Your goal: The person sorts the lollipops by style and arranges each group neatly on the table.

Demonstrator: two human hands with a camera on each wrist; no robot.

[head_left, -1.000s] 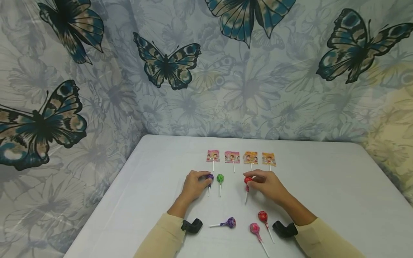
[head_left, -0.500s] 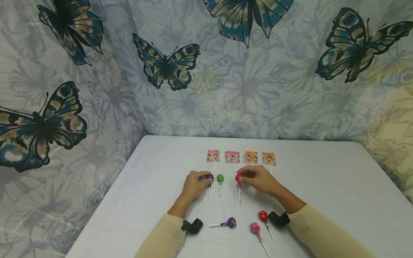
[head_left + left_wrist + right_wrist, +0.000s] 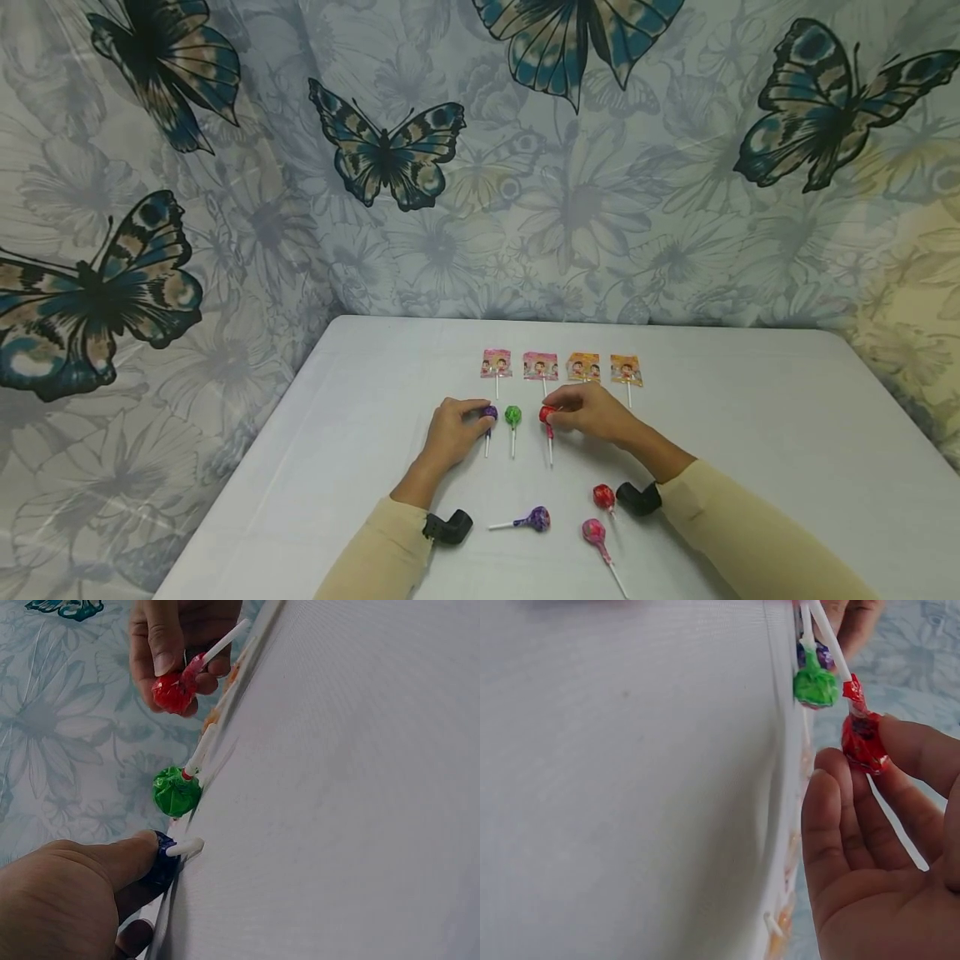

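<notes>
My left hand (image 3: 454, 431) pinches the ball of a purple lollipop (image 3: 163, 862) between thumb and fingers, its white stick toward me. Just right of it lies a green lollipop (image 3: 513, 415), which no hand touches. My right hand (image 3: 592, 412) holds a red lollipop (image 3: 547, 414) by its wrapped head, right of the green one; in the right wrist view the thumb (image 3: 919, 750) presses on its red wrapper. These three stand in a row with sticks toward me. Behind, my right hand partly overlaps the stick of an orange-packeted lollipop (image 3: 583, 367).
Along the back lie two pink-packeted lollipops (image 3: 496, 363) and another orange-packeted one (image 3: 626, 369). Nearer me on the white table (image 3: 300, 467) are another purple lollipop (image 3: 538, 519), a pink lollipop (image 3: 594, 531) and a second red lollipop (image 3: 603, 497), close to the right wrist's black camera (image 3: 639, 499).
My right hand has moved left with the red lollipop, closer to the green one. The loose red lollipop by my right wrist has shifted slightly left. My left hand stays put.
</notes>
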